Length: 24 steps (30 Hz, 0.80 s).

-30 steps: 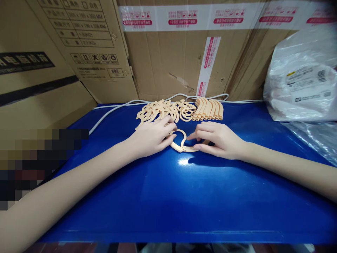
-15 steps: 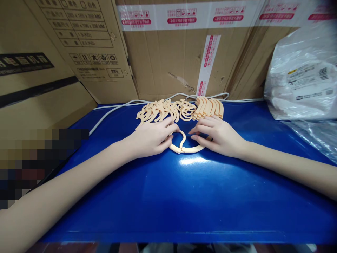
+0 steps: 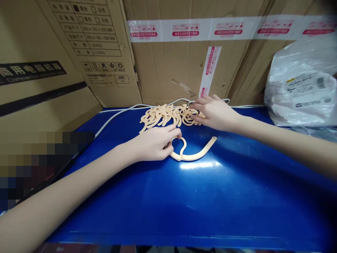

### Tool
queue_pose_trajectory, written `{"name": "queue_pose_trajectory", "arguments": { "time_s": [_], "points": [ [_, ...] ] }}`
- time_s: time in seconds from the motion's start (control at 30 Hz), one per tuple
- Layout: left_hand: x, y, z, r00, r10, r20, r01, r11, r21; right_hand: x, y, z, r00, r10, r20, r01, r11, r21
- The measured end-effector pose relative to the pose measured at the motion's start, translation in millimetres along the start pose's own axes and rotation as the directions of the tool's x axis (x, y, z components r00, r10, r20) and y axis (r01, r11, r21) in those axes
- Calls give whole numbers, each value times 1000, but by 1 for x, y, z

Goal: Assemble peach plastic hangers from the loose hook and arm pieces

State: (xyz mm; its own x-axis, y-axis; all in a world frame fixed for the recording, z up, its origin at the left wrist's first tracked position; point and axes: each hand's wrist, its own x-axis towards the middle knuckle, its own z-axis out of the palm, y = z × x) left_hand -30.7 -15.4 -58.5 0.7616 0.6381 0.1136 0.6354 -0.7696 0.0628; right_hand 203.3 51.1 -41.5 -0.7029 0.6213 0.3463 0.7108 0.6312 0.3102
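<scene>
My left hand [image 3: 160,142] is closed on the left part of a joined set of curved beige pieces lying on the blue tabletop [image 3: 168,200]. Its fingers hide where they grip. From there an S-shaped piece [image 3: 184,144] and a longer curved piece [image 3: 201,153] meet at the bottom, and the longer one's right end lies free. Farther back, my right hand [image 3: 212,112] reaches over the stacked curved pieces [image 3: 201,115], mostly covering them. Its fingers are spread apart. A heap of curly beige pieces [image 3: 163,114] lies left of it.
Cardboard boxes [image 3: 168,70] stand behind the tabletop and another cardboard box [image 3: 105,91] at the left. A white cable [image 3: 110,119] runs along the back edge. At the back right sits a plastic-wrapped white package [image 3: 300,91].
My right hand has left the longer curved piece and moved back to the stack. My left hand stays on the joined pieces. The view has tilted slightly upward.
</scene>
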Motion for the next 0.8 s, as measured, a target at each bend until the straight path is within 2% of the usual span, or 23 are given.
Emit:
{"name": "queue_pose_trajectory", "arguments": {
  "time_s": [0.17,0.3,0.47,0.8],
  "points": [
    [0,-1,0,1000,-6,-3,6,999,-40,13,-6,14,998,-39,50,39,999,-7],
    [1,-2,0,1000,3,-14,-4,999,-47,20,-13,18,998,-59,19,60,996,-61],
    [2,-2,0,1000,10,-9,-10,999,-50,24,-18,21,999,-42,11,43,988,-150],
    [0,-2,0,1000,10,-3,-10,1000,-28,33,-17,27,998,16,62,-8,993,-117]
  ]
}}
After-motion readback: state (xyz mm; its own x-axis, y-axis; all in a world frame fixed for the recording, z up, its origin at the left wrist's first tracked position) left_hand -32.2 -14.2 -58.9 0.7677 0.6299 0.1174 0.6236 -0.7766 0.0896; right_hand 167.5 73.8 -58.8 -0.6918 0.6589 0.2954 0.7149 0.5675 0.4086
